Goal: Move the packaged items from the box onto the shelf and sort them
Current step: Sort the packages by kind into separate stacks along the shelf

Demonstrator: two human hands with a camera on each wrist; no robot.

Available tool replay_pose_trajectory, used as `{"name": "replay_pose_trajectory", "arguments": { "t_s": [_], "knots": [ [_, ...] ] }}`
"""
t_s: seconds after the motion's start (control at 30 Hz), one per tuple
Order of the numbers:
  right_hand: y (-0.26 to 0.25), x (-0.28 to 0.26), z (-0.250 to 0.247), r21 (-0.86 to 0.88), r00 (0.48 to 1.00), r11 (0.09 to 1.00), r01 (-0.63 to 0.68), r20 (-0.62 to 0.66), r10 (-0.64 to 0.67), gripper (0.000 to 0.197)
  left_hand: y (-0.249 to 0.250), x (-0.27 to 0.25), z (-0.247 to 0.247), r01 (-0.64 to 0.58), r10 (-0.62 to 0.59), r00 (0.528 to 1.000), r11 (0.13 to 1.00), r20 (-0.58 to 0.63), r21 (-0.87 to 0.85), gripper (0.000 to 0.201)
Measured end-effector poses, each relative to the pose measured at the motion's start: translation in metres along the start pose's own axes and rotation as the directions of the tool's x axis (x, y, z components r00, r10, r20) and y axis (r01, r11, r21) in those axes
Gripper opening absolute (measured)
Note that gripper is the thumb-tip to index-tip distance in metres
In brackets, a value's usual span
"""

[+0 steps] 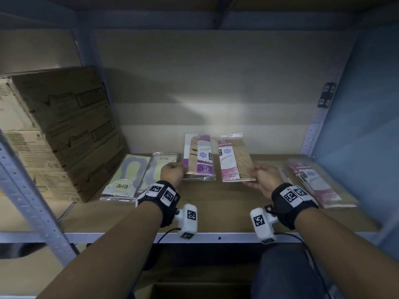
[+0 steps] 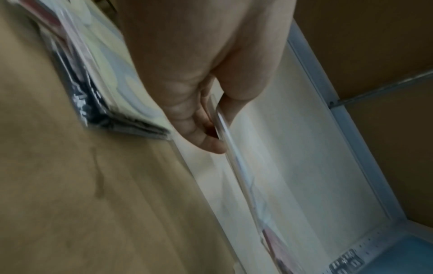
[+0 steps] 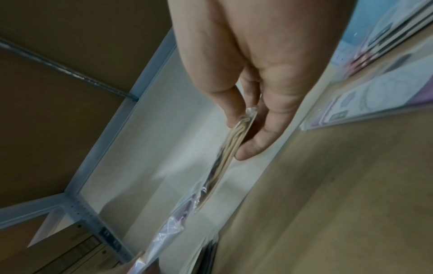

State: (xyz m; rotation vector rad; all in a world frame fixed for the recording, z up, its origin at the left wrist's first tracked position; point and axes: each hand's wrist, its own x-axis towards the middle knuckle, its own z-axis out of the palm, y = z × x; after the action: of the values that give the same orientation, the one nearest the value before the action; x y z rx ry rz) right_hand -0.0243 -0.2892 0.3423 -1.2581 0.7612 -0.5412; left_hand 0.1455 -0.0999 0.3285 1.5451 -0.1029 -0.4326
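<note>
Pinching a purple-banded packet [image 1: 199, 157] by its near left edge, the left hand [image 1: 172, 172] holds it tilted up above the shelf board [image 1: 226, 203]; thumb and fingers [image 2: 211, 142] clamp the thin plastic edge. The right hand [image 1: 262, 178] grips a pink-banded packet [image 1: 234, 157] at its lower right corner, likewise raised and just beside the purple one. Green-grey packets [image 1: 127, 175] lie stacked at the left beside cardboard cartons [image 1: 64, 130], and pink packets [image 1: 317, 184] lie at the right.
</note>
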Motion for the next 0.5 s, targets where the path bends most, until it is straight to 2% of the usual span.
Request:
{"name": "replay_pose_trajectory", "arguments": {
  "t_s": [0.13, 0.27, 0.4, 0.5],
  "knots": [
    [-0.004, -0.006, -0.030, 0.016, 0.998, 1.000, 0.015, -0.062, -0.014, 0.029, -0.012, -0.003, 0.028, 0.013, -0.017, 0.999, 0.998, 0.051, 0.068, 0.032],
    [-0.008, -0.012, -0.058, 0.015, 0.994, 1.000, 0.019, -0.104, -0.017, 0.035, -0.022, -0.012, 0.055, 0.061, -0.065, 0.991, 0.997, 0.116, 0.038, 0.011],
    [-0.011, -0.016, -0.080, 0.027, 0.990, 0.999, 0.023, -0.138, -0.019, 0.044, -0.021, -0.029, 0.078, 0.083, -0.079, 0.983, 0.996, 0.166, -0.017, 0.017],
    [-0.010, -0.016, -0.096, 0.010, 0.985, 1.000, 0.008, -0.170, -0.006, 0.042, -0.023, -0.038, 0.093, 0.111, -0.095, 0.977, 0.991, 0.192, -0.070, 0.017]
  ]
}}
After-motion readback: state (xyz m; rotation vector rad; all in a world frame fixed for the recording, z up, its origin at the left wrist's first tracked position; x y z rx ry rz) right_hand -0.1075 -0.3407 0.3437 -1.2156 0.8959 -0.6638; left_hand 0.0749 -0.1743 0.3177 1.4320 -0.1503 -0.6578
